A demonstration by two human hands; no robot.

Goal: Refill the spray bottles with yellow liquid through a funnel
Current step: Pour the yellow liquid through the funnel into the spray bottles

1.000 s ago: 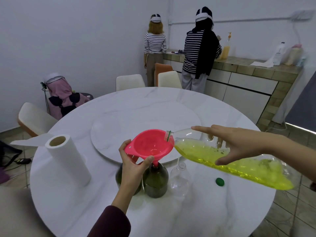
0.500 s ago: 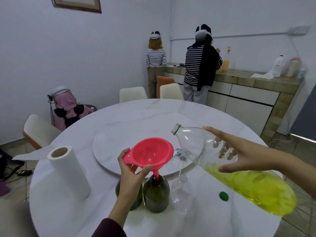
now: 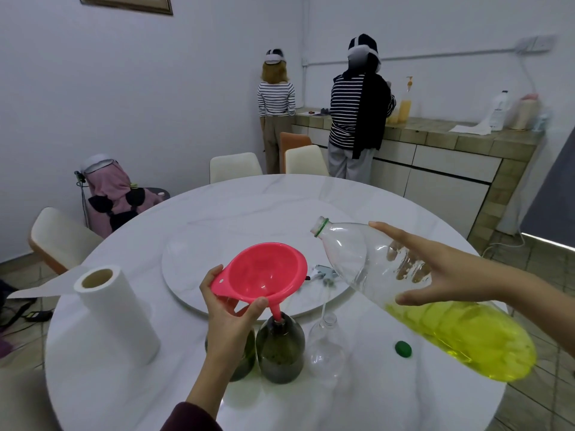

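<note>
Pinching pink funnel (image 3: 264, 276) rim at lower centre of frame: left hand (image 3: 228, 318), thumb and fingers (image 3: 208, 283) closed on rim. Funnel spout sitting in neck of dark spray bottle (image 3: 281, 349) standing on white round table (image 3: 280, 200); second dark bottle (image 3: 245, 356) partly hiding behind hand. Right hand (image 3: 435, 272) at right of frame gripping clear large bottle (image 3: 413, 300), mouth tilting up, yellow liquid (image 3: 466, 334) pooling at its lower end. Empty clear bottle (image 3: 326, 343) standing just right of dark one. Green cap (image 3: 403, 349) lying on table. Paper towel roll (image 3: 115, 315) standing at lower left.
</note>
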